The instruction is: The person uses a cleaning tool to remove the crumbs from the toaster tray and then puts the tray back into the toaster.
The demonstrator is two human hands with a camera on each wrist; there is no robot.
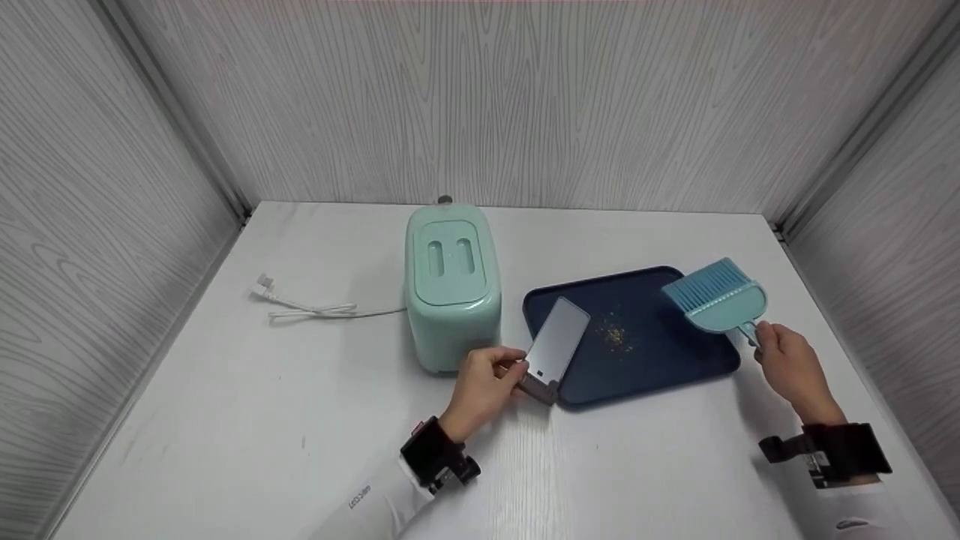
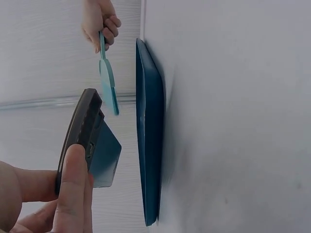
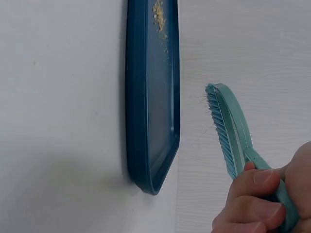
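My left hand point(image 1: 482, 388) pinches the dark end of a toaster crumb tray point(image 1: 560, 339), a flat grey metal plate. In the left wrist view the crumb tray point(image 2: 106, 156) stands tilted above the level of a navy serving tray point(image 2: 154, 121). Its far part overlaps the left side of that serving tray point(image 1: 660, 375) in the head view. Yellowish crumbs point(image 1: 615, 335) lie in the serving tray's middle. The fingers of my right hand point(image 1: 796, 371) are curled round the handle of a teal brush point(image 1: 724, 307), raised over the right side; its bristles point(image 3: 221, 131) show in the right wrist view.
A mint-green toaster point(image 1: 456, 330) with its two slots on top stands left of the serving tray, close to my left hand. Its white cord point(image 1: 330, 310) lies bundled to the left, ending in a plug point(image 1: 263, 285). Pale wood-grain panels point(image 1: 480, 105) enclose the white table point(image 1: 247, 435).
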